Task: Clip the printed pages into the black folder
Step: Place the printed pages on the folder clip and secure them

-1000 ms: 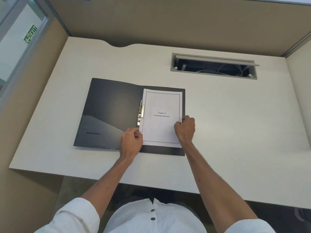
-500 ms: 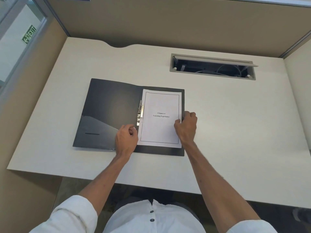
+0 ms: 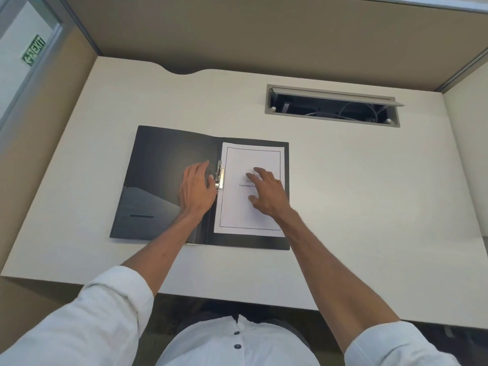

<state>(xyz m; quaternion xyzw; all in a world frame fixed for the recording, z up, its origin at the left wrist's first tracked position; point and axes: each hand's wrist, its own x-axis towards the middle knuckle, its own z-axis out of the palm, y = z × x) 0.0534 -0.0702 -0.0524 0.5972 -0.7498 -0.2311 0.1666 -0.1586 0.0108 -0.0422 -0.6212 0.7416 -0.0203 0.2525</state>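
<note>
The black folder [image 3: 158, 165] lies open flat on the white desk. The printed pages [image 3: 237, 210] rest on its right half, with their left edge by the metal clip [image 3: 219, 175] at the spine. My left hand [image 3: 196, 190] lies on the left inner cover, fingers apart, its thumb touching the clip. My right hand [image 3: 266, 192] presses flat on the middle of the top page with spread fingers and covers part of the title text.
The white desk [image 3: 356, 207] is walled by beige partitions at the back and both sides. An open cable hatch [image 3: 332, 107] with wires sits in the desk at the back right. The desk's front edge runs just below the folder.
Both hands left the pages' lower corners and moved up. The left hand went to the clip at the spine, the right hand onto the middle of the page, and both opened.
</note>
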